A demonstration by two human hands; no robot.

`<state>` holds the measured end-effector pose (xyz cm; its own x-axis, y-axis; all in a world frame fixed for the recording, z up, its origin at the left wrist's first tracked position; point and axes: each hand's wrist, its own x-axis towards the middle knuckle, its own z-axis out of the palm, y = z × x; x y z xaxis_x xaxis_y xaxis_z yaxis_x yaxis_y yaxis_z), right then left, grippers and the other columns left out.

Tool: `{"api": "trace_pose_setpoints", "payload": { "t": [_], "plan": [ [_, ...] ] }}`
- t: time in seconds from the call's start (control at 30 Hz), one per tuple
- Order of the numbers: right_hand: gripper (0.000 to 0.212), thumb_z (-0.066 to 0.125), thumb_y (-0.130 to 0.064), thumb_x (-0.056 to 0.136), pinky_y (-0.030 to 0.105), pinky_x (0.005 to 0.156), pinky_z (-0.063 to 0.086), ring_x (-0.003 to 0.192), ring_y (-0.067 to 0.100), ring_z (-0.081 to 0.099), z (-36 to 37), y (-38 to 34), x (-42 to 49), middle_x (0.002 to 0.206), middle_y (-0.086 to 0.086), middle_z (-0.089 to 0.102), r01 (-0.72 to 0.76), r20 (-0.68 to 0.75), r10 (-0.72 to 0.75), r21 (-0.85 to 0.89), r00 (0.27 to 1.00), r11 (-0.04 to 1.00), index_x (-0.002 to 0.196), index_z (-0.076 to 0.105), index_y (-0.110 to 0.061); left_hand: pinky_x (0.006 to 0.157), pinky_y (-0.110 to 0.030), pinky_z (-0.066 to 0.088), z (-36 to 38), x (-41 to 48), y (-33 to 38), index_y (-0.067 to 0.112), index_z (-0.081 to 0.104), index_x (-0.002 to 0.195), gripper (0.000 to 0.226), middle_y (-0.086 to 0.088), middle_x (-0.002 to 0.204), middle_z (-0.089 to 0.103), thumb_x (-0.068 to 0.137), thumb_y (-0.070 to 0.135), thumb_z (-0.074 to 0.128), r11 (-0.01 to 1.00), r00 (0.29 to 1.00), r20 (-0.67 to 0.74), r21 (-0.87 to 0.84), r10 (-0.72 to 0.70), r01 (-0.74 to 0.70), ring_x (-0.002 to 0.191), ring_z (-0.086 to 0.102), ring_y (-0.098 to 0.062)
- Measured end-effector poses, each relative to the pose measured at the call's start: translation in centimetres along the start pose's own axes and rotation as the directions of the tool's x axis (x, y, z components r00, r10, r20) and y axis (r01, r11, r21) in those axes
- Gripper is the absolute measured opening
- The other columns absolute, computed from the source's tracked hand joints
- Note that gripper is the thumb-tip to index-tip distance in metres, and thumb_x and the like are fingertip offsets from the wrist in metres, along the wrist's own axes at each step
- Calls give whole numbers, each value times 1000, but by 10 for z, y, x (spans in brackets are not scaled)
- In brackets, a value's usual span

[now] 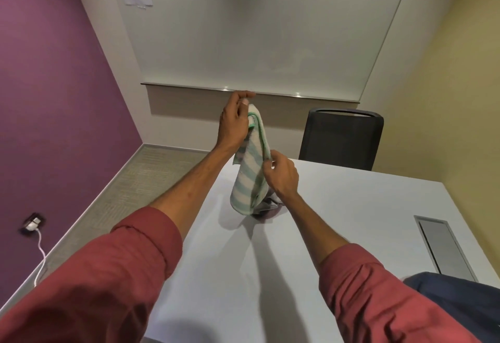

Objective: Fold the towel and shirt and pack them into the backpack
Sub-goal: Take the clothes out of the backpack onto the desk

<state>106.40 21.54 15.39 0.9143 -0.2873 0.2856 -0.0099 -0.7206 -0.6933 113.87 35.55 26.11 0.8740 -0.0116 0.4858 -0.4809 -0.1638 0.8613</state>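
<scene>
A green-and-white striped towel (pixel 250 177) hangs in the air above the white table (pixel 338 220), doubled over lengthwise. My left hand (pixel 234 123) pinches its top end, raised high. My right hand (pixel 281 176) grips the towel's right edge about halfway down. Behind the towel's lower end, a crumpled greyish-purple shirt (pixel 267 208) lies on the table, mostly hidden. A dark blue fabric thing (pixel 457 299), perhaps the backpack, shows at the lower right corner of the table.
A black mesh chair (pixel 343 137) stands at the table's far side. A grey cable hatch (pixel 443 245) is set into the table at right. On the left are a purple wall, carpet floor and a plugged-in white cable (pixel 40 245). A whiteboard (pixel 257 31) covers the far wall.
</scene>
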Motion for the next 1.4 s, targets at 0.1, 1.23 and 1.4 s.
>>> {"api": "trace_pose_setpoints", "payload": {
  "t": [0.1,1.23,1.4],
  "plan": [
    [19,49,-24,105,31,70,42,81,24,63,-9,2,-9,90,-4,69,-33,-56,33,7,998,999,107,68,-20,75,-38,51,-6,-16,-3,22,63,119,33,6,97,69,115,42,37,966,987,-163,255,1,41,89,66,-20],
    [14,60,-20,83,32,65,44,79,32,65,-83,143,-114,82,2,71,-360,47,385,-266,922,894,86,74,-22,68,-29,39,-12,-187,-99,31,79,115,26,12,95,65,98,18,64,780,885,436,606,-163,-155,85,58,-15],
    [18,64,-20,83,33,72,47,87,33,67,-80,154,-124,92,4,73,-441,74,483,-310,872,842,94,78,-24,69,-44,49,-51,-206,-148,19,82,100,20,-7,98,64,93,7,68,615,887,410,761,-212,-205,91,62,-35]
  ]
}}
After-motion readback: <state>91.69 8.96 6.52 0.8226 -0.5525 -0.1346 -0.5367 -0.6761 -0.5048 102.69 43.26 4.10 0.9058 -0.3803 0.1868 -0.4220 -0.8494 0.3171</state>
